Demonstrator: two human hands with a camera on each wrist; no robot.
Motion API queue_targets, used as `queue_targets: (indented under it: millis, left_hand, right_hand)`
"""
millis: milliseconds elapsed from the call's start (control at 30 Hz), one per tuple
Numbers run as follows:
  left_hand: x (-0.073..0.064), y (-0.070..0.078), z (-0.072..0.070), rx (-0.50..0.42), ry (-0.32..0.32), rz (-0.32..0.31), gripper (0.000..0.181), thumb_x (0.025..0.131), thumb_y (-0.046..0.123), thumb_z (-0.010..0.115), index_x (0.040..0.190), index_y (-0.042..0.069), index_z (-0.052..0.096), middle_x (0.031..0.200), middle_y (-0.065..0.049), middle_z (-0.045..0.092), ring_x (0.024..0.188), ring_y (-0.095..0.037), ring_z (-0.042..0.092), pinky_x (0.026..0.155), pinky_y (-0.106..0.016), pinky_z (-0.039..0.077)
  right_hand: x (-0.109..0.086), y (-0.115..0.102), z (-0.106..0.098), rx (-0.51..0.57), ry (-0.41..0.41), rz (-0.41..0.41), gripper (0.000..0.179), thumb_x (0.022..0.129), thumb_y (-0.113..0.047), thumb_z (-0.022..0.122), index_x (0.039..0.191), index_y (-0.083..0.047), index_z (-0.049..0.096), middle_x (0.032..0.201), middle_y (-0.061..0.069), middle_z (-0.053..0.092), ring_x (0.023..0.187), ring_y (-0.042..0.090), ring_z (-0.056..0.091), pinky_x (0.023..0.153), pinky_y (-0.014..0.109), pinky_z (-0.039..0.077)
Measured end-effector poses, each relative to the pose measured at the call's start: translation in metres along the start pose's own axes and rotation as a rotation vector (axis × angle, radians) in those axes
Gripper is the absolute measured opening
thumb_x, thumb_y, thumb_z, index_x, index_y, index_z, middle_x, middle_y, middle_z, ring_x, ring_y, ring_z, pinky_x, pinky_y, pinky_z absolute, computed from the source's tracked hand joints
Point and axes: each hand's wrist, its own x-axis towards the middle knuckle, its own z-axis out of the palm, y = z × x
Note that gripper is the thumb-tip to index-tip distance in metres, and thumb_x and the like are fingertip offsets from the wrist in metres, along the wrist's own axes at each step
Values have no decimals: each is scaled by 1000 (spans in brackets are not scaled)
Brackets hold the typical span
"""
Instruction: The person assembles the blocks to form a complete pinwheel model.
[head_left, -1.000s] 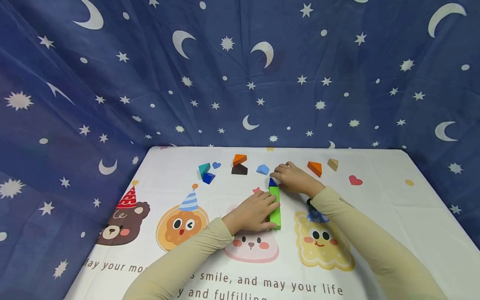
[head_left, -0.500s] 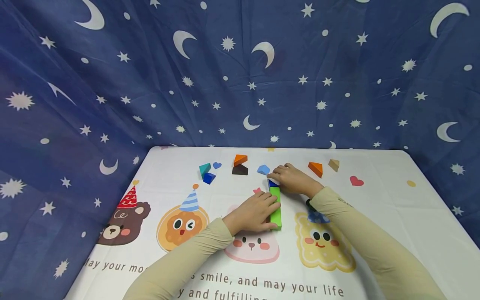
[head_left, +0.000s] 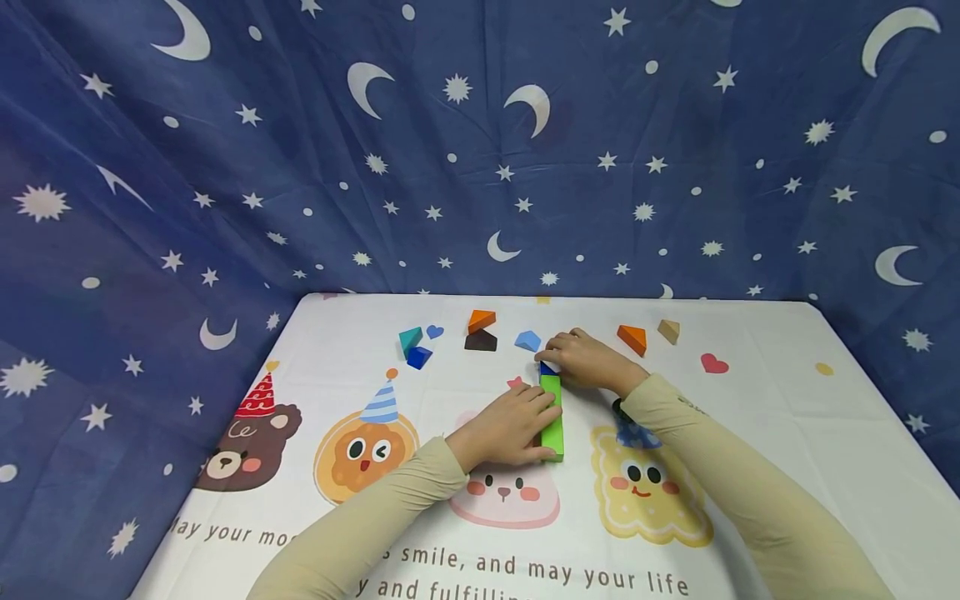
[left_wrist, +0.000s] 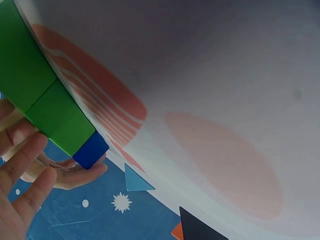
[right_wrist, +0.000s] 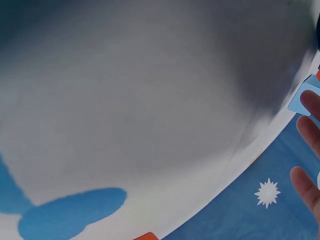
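Observation:
Two green blocks (left_wrist: pixel 62 117) lie end to end in a line, in the head view one green strip (head_left: pixel 552 417) partly under my left hand (head_left: pixel 512 425). The left hand rests on the strip, fingers over its top and thumb by the near end. In the left wrist view its fingers (left_wrist: pixel 32 187) are fairly straight and touch the green. A dark blue triangular block (head_left: pixel 549 368) abuts the strip's far end. My right hand (head_left: pixel 592 360) pinches this blue block, its fingertips partly covering it. In the right wrist view three spread fingers (right_wrist: pixel 306 187) show, but the block does not.
Along the back lie a light blue block (head_left: pixel 528 340), an orange block (head_left: pixel 482 320) touching a dark block (head_left: pixel 480 340), a teal block (head_left: pixel 410 337) by a blue one (head_left: pixel 418 357), another orange block (head_left: pixel 632 338) and a tan block (head_left: pixel 669 331). A starry curtain (head_left: pixel 420 150) hangs behind.
The right hand's fingertips have shifted slightly over the dark blue block, covering more of it and bringing it square with the green strip. The left hand stays where it was.

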Motion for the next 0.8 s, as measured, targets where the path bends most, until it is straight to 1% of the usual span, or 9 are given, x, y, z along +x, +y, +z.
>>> queue_targets:
  millis: [200, 567, 700, 800]
  left_hand:
    - [0, 0, 1, -3, 0, -2, 52, 88, 63, 45, 113, 17, 50, 111, 3, 52, 110, -16, 49, 103, -31, 38]
    - [0, 0, 2, -8, -8, -8, 52, 88, 63, 45, 114, 17, 50, 112, 2, 52, 112, -16, 49, 104, -32, 37]
    - [0, 0, 2, -5, -4, -2, 52, 88, 63, 45, 113, 17, 50, 111, 2, 52, 111, -16, 49, 104, -32, 38]
    - [0, 0, 1, 0, 6, 2, 52, 88, 63, 45, 112, 17, 51, 110, 2, 52, 110, -16, 50, 102, -32, 39]
  right_hand:
    - [-2, 0, 0, 1, 22, -2, 35, 82, -18, 71, 116, -18, 64, 107, 6, 67, 100, 23, 62, 87, 46, 48]
    - [-4, -1, 0, 13, 19, -2, 35, 83, -17, 68, 118, -18, 64, 106, 7, 67, 100, 24, 62, 86, 46, 48]
    - [-4, -1, 1, 8, 26, 2, 37, 82, -16, 69, 119, -18, 63, 106, 7, 67, 100, 24, 62, 86, 45, 48]
    - [-6, -1, 1, 1, 24, 9, 43, 81, -17, 71, 122, -18, 61, 107, 7, 67, 100, 25, 63, 85, 45, 48]
